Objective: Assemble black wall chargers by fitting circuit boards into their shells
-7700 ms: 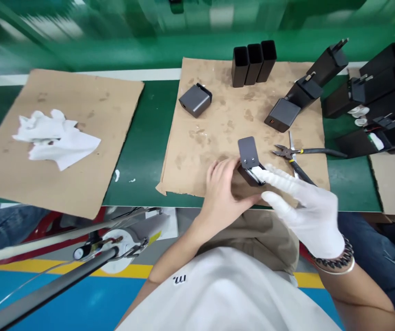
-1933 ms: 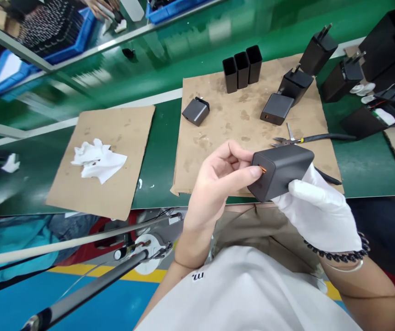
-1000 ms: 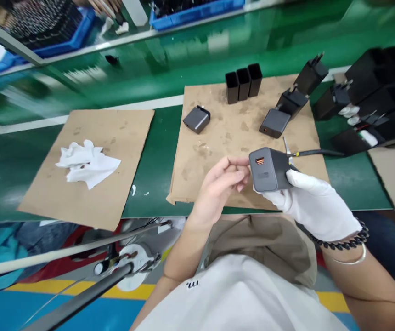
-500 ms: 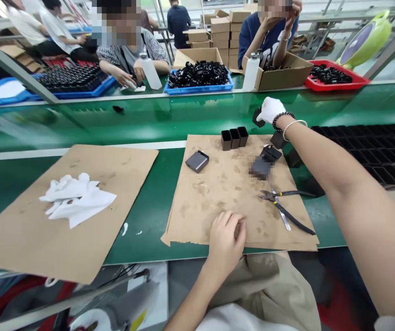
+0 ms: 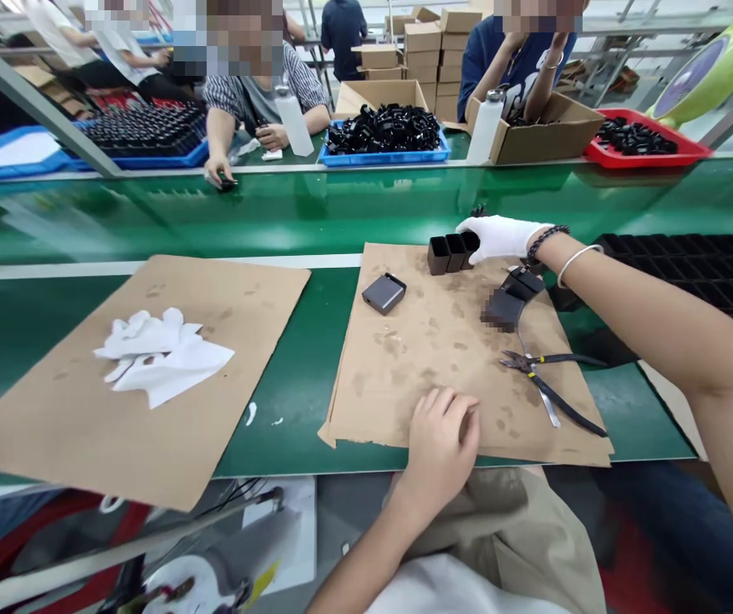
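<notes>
My gloved right hand (image 5: 498, 237) reaches far across the stained cardboard sheet (image 5: 405, 375). Its fingers are closed over the rightmost of three upright black shells (image 5: 448, 253) standing in a row at the sheet's far edge. My bare left hand (image 5: 443, 431) rests on the near part of the same sheet with its fingers curled in; nothing shows in them. A grey charger block (image 5: 383, 292) lies left of the shells. Another dark charger (image 5: 500, 309) lies under my right forearm, beside open black housings (image 5: 523, 281).
Side cutters (image 5: 551, 385) lie on the sheet's right. A crumpled white cloth (image 5: 162, 358) sits on a second cardboard sheet (image 5: 53, 426) at left. Black trays (image 5: 692, 264) fill the right. Beyond the green conveyor belt (image 5: 277, 213), people work at blue bins (image 5: 383, 136) and boxes.
My right hand has come back from above the belt to the row of shells; the charger it carried is no longer in it. My left hand has stayed on the cardboard.
</notes>
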A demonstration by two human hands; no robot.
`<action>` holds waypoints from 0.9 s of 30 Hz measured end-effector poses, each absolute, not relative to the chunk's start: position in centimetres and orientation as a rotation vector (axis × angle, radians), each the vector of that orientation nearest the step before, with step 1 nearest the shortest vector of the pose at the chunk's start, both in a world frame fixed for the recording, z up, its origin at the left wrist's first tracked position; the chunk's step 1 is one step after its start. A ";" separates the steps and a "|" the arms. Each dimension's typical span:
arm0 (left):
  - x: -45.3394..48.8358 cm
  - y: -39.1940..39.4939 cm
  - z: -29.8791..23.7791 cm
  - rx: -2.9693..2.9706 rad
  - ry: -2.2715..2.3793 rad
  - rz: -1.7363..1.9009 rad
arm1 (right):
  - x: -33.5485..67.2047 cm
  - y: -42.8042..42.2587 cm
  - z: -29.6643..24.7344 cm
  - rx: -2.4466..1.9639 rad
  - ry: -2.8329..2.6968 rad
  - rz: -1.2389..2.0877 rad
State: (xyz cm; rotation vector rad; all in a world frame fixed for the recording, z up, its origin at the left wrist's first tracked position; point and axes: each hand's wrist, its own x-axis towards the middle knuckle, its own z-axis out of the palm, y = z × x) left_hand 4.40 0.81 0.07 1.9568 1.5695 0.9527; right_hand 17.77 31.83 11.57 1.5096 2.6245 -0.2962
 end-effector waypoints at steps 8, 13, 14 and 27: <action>4.1 0.8 0.2 1.876 1.522 0.957 | 18.4 25.5 13.8 1.540 2.841 -0.083; 3.9 0.8 0.6 1.822 1.466 0.933 | 17.8 16.5 11.6 1.214 2.967 -0.242; 3.8 0.8 0.7 1.816 1.464 0.926 | 17.7 15.3 10.4 1.198 2.932 -0.278; 4.0 0.7 1.0 1.841 1.501 0.912 | 21.2 15.0 7.6 1.919 2.587 -0.095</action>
